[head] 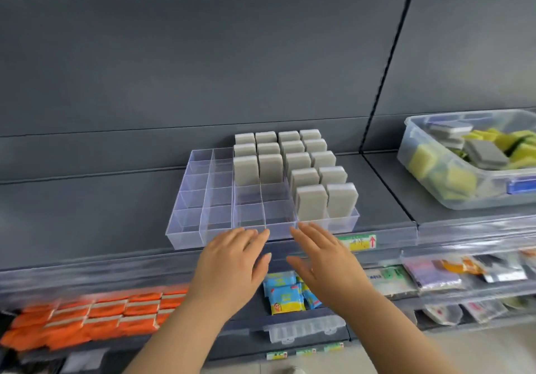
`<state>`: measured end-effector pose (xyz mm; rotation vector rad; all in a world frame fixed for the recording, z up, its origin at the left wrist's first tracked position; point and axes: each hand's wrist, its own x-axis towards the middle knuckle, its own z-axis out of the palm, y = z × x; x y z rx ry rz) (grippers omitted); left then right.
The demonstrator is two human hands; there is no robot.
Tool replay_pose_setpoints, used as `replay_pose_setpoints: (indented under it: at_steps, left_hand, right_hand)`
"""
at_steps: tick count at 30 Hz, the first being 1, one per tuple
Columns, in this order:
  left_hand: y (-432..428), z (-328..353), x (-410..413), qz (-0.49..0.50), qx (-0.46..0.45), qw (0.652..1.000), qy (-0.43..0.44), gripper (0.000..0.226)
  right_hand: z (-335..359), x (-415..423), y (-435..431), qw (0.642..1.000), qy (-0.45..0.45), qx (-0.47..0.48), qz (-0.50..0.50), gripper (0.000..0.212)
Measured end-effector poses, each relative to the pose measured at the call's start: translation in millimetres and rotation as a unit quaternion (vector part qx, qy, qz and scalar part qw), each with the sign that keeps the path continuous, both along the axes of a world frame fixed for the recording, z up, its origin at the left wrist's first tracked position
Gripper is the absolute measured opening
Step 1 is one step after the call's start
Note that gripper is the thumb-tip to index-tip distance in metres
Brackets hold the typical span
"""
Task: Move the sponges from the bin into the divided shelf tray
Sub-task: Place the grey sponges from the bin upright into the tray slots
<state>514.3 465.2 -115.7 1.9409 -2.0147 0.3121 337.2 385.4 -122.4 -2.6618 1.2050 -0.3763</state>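
A clear divided tray (185,230) sits on the dark shelf. Several grey sponges (311,205) stand upright in its right-hand compartments; its left columns and two front-middle cells hold nothing. A clear plastic bin (429,182) on the shelf at the right holds yellow and grey sponges (483,154). My left hand (232,263) and my right hand (324,260) hover side by side just in front of the tray's front wall. Their fingers are straight and point at the tray, and neither holds anything.
The shelf's clear front rail carries a yellow and green price label (358,241). The shelf below holds orange packs (95,315) at the left, blue and yellow packets (285,292) in the middle and mixed packets (452,275) at the right. A vertical divider (385,77) splits the back panel.
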Motion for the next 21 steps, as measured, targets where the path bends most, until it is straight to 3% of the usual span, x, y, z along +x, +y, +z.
replay_pose_setpoints:
  at_steps: [6, 12, 21]
  left_hand:
    - [0, -14, -64, -0.051, 0.030, 0.998, 0.029, 0.044]
    - [-60, -2, -159, -0.115, 0.015, 0.993, 0.020, 0.043]
    - [-194, 52, -349, -0.137, -0.067, 0.987, 0.041, 0.043]
  right_hand:
    - [-15, -88, 8, 0.996, 0.018, 0.032, -0.086, 0.068]
    - [8, -202, -31, 0.987, -0.017, -0.017, -0.158, 0.053]
    - [74, -433, -111, 0.964, -0.043, -0.064, -0.256, 0.064]
